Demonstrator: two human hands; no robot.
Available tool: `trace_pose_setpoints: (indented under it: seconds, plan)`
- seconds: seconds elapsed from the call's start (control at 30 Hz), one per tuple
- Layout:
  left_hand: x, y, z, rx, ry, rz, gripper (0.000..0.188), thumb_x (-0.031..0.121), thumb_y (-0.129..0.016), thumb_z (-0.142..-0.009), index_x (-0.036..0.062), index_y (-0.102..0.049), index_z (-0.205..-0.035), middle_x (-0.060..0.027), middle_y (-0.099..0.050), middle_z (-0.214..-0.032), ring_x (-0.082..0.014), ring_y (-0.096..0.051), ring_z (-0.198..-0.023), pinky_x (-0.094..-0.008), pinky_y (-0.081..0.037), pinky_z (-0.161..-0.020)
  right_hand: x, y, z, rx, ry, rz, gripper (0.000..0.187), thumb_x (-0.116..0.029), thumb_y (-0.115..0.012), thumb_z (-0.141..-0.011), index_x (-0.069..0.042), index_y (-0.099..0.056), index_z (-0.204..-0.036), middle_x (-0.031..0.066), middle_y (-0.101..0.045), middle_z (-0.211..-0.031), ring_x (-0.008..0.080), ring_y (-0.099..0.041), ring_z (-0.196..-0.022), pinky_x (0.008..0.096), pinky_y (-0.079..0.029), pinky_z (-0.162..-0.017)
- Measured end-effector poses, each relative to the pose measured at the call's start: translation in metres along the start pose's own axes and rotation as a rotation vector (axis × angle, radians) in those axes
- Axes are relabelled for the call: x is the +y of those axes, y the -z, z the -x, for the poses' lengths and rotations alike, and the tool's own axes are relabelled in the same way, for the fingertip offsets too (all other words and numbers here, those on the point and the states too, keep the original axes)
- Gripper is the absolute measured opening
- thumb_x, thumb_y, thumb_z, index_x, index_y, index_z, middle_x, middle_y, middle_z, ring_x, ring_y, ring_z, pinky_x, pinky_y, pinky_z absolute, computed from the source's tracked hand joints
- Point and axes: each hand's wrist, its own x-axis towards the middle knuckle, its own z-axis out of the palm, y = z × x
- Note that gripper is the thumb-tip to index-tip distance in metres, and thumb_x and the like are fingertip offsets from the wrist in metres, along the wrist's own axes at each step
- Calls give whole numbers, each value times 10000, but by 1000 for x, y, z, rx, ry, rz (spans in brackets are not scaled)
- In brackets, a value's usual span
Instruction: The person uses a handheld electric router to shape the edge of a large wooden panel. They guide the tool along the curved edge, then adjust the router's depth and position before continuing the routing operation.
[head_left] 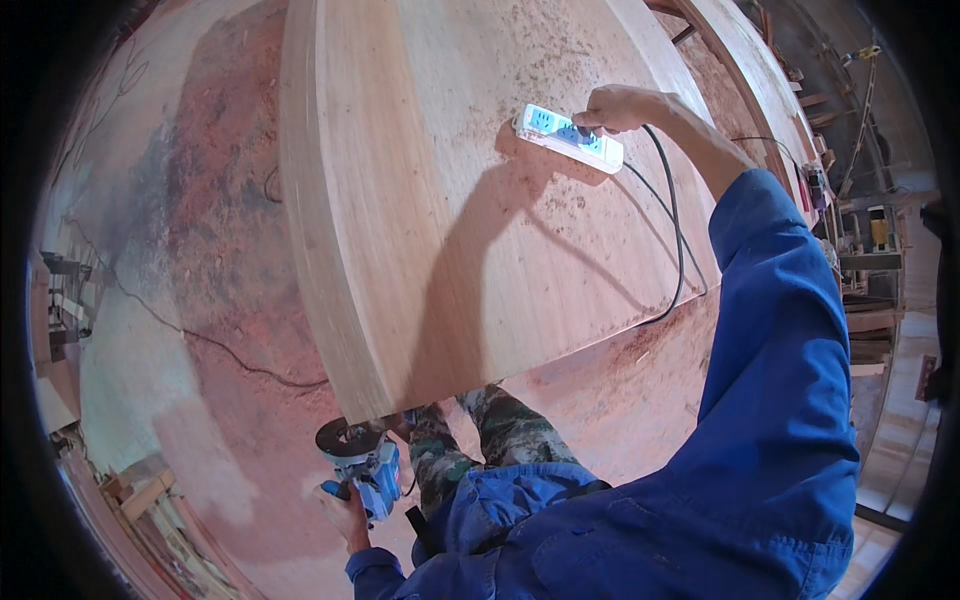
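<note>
My right hand [622,108] reaches over the wooden panel and is closed on a dark plug [584,132] at the sockets of a white power strip [606,158]. The strip has blue socket faces and lies on the panel. Low on the left, my left hand [346,514] grips a blue handheld power tool [378,484] beside the panel's near corner. A round black plate [338,434] with an opening in it faces up on the tool. My left fingers are partly hidden by the tool's body.
The large, dusty wooden panel [390,230] has its near edge close to my legs. Black cables [679,235] loop from the strip over that edge. A thin cord [220,345] crosses the reddish, dusty floor [230,440] at left. Wood pieces [148,496] lie at lower left.
</note>
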Motion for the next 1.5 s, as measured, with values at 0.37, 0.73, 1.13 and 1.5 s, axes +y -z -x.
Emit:
trace_pose_setpoints:
  seconds: [0.37,0.73,1.13,1.5]
  plan:
    - [-35,-16,6,33,138,80,673,204,-716,-859,-54,-369,-1374,-317,-539,-1219,-474,-585,-1090,-523,-477,-922,-38,27,-1,-60,-10,159,599,-521,-551,-972,23,-730,-794,139,-669,-689,267,-644,-650,441,-499,-638]
    - [-92,-58,12,162,156,67,743,256,-719,-866,-80,-349,-1415,-341,-507,-1311,-474,-544,-1187,-510,-443,-1001,-38,6,-26,118,75,222,459,-422,-642,-912,26,-741,-913,239,-697,-862,371,-694,-861,488,-523,-746]
    - [-28,7,19,114,21,-33,483,255,-709,-824,-59,-498,-1125,-326,-575,-1034,-512,-563,-983,-546,-446,-862,38,-67,25,-28,3,-165,324,-240,-639,-901,-23,-692,-1136,149,-700,-878,231,-682,-627,366,-565,-487]
    - [-6,27,16,35,141,9,468,237,-720,-810,-26,-482,-1115,-316,-593,-1040,-502,-605,-937,-549,-480,-806,16,-455,351,-477,-328,-1121,257,-215,-630,-964,-29,-638,-1142,100,-690,-982,190,-698,-804,363,-610,-540]
